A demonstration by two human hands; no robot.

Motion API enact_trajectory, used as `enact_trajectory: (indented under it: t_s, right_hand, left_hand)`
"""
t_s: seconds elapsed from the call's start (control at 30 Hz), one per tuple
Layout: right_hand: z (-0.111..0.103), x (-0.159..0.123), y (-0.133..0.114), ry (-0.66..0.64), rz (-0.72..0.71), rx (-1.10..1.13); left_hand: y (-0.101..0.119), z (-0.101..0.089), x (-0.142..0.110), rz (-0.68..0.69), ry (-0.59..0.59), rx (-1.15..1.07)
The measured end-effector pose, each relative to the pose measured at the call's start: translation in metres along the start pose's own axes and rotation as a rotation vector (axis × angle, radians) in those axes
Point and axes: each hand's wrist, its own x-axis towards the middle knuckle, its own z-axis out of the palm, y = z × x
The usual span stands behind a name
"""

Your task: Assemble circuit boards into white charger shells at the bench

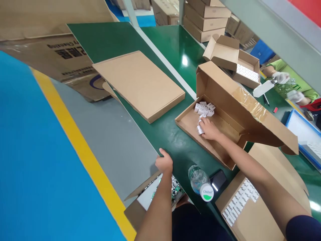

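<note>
A long work table (173, 57) runs across the middle. On it lies a flat, shut cardboard box (139, 85). To the right of that sits a wide, open cardboard box (220, 87) with its lid up and small blocky pieces (203, 108) inside. The right hand (209, 129) is in this box, on the pieces. The left hand (164, 161) is at the table edge. A round plastic water bottle (199, 180) lies on its side between that hand and a second open cardboard box (250, 217), which sits under the right arm (240, 164).

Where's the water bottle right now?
In the head view, the water bottle lies on the green bench, between the left hand and right forearm, beside a black phone.
</note>
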Motion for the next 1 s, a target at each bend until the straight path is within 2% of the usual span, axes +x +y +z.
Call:
enact_trajectory:
  t_s: [0.17,0.3,0.53,0.7,0.83,1.0]
  right_hand:
    - [-0.001,0.001,-0.014,0.010,0.028,0.033]
    - [0.003,-0.011,-0.023,0.021,0.077,0.061]
    - [0.010,-0.032,-0.024,0.033,0.201,0.119]
    - [0.008,-0.017,-0.025,0.035,0.199,0.161]
    - [0.011,-0.002,-0.031,0.026,0.259,0.209]
    - [0.017,-0.006,-0.032,0.071,0.368,0.307]
  left_hand:
    - [0.002,-0.002,-0.002,0.004,-0.005,0.025]
    - [0.002,-0.003,-0.003,0.004,-0.006,0.035]
    - [0.002,-0.003,-0.003,0.005,0.002,0.028]
    - [0.000,-0.001,-0.001,0.007,0.009,0.020]
    - [-0.002,0.001,0.002,-0.001,0.024,0.010]
    - [-0.003,0.002,0.002,-0.010,0.045,0.033]
